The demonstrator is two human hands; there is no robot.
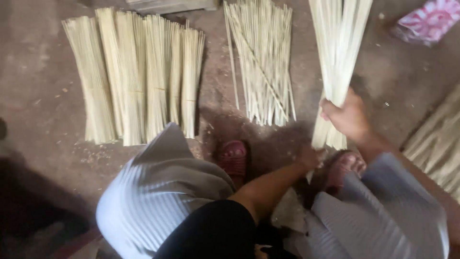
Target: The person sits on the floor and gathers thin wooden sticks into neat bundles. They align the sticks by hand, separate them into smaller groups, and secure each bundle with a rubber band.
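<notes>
Item: thin pale sticks, likely split bamboo, in several lots on a bare earthen floor.

Lot 1, toward the far left of the floor: tied bundles are lying side by side, touching, each bound near its middle.

Lot 2, far middle of the floor: a loose pile of sticks is lying untied, a few crossing the rest at an angle.

Lot 3, in hand: a fanned sheaf of sticks is standing nearly upright at the near right. The right hand is gripping it low down, fingers curled tight around the gathered lower part. The left hand is reaching to the butt ends just below; whether its fingers are pinching or only touching, I cannot tell.

Handling, as a judgement: light, stiff along the length, springy, each stick apt to snap if bent sharply, and smooth enough to slide out of a slack grip. Best taken hold of near the gathered lower end, where the sheaf is narrowest.

Hard to make out: the sheaf's top is running out of frame; its foot is hiding behind the hands and two reddish sandals. More sticks at the right edge and a pink patterned cloth are cut off. The view is blurring throughout.
</notes>
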